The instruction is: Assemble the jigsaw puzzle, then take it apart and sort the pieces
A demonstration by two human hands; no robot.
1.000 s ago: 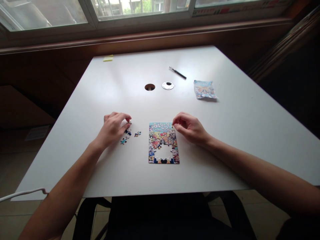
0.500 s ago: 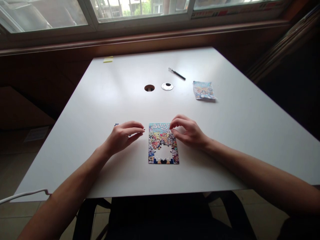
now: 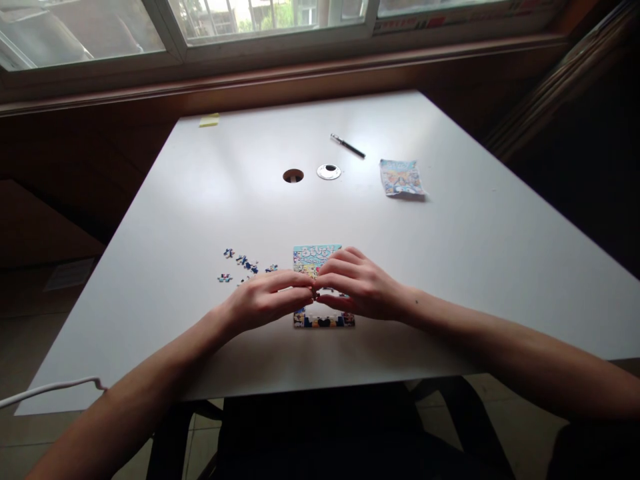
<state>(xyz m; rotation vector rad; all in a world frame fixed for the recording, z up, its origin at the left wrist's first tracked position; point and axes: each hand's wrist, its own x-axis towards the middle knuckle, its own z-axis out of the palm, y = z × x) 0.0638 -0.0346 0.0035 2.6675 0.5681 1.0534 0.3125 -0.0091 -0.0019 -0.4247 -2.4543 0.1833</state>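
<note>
The left hand and the right hand meet above the middle of the jigsaw puzzle, and their fingertips touch each other. The left grip is drawn together, thumb against the first fingers. Whether a small piece sits inside it, I cannot tell, because the place is too small and partly covered. The right grip is bent downward with its fingers curved over the puzzle. Whether it is closed on anything, I cannot tell.

The puzzle lies flat on the white table, directly under both grips, and only its top and bottom edges show. Some loose puzzle pieces lie just to the left of the left grip and a little beyond it. Far beyond the grips are a round hole, a round cap, a pen and a printed packet.
</note>
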